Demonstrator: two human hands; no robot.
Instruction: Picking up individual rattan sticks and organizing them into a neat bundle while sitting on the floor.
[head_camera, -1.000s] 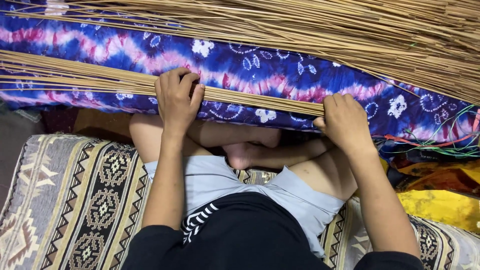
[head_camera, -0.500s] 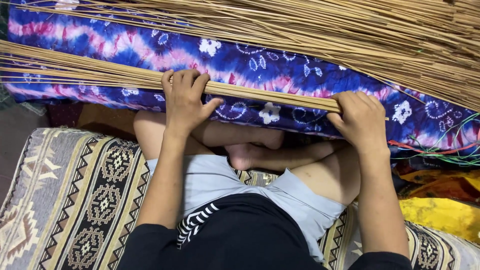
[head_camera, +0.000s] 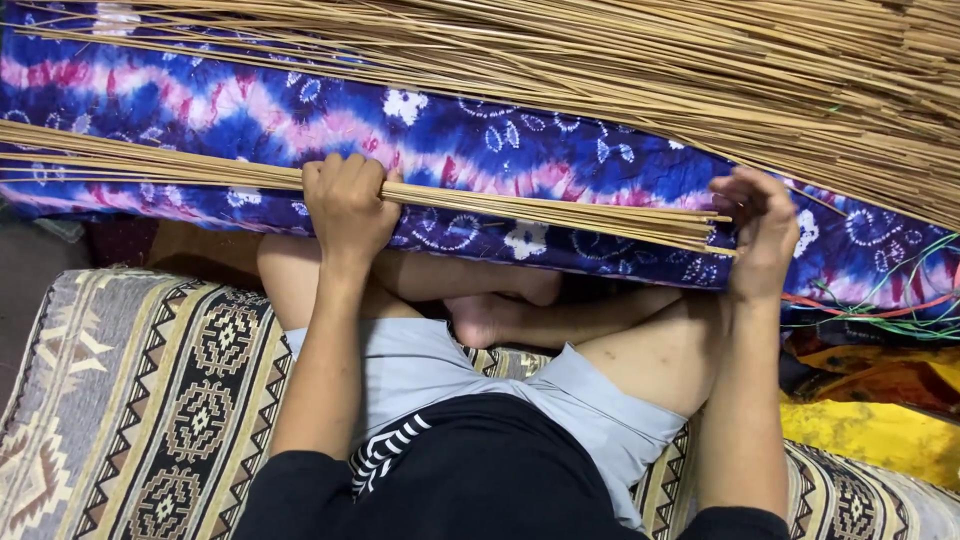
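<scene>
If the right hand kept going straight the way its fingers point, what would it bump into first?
The right hand points up and leftward at the cut ends of the thin stick bundle; it would likely meet those first, then the tie-dye cloth behind.

- Thin sticks (head_camera: 560, 212): pale tan.
- Cloth (head_camera: 480, 140): blue and purple tie-dye with pink bands and white flower marks.
- Cushion (head_camera: 130, 400): grey and cream, dark geometric motifs.
- Shorts (head_camera: 420, 365): light grey.
- Fabric (head_camera: 880, 435): yellow.

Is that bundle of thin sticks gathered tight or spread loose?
Gathered: the left hand grips the stick bundle; its ends line up.
</scene>
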